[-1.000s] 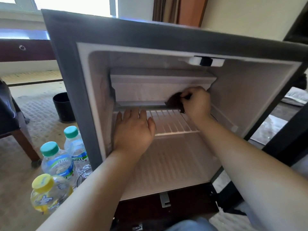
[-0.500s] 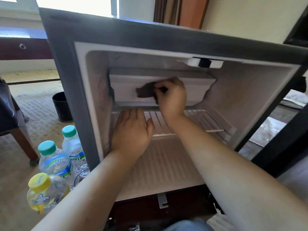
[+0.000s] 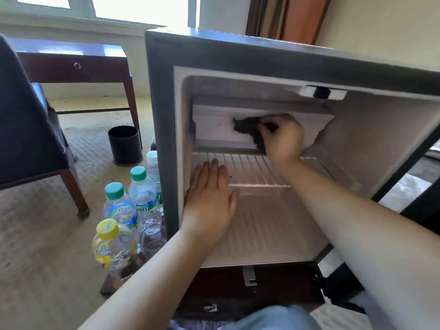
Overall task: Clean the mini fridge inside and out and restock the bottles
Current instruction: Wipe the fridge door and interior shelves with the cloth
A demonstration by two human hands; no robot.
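Grip: right hand point(image 3: 283, 141) on cloth point(image 3: 245, 126) inside fridge point(image 3: 163, 129)

Hotel rm: mini fridge point(image 3: 262, 58), carpet point(image 3: 35, 246), desk point(image 3: 71, 67), curtain point(image 3: 262, 15), bin point(image 3: 125, 144).

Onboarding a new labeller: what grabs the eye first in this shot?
The open grey mini fridge fills the frame; inside, the right hand grips a dark brown cloth against the white freezer box, the left hand flat on the white wire shelf. Left of it stand green-capped water bottles and a yellow-capped bottle.
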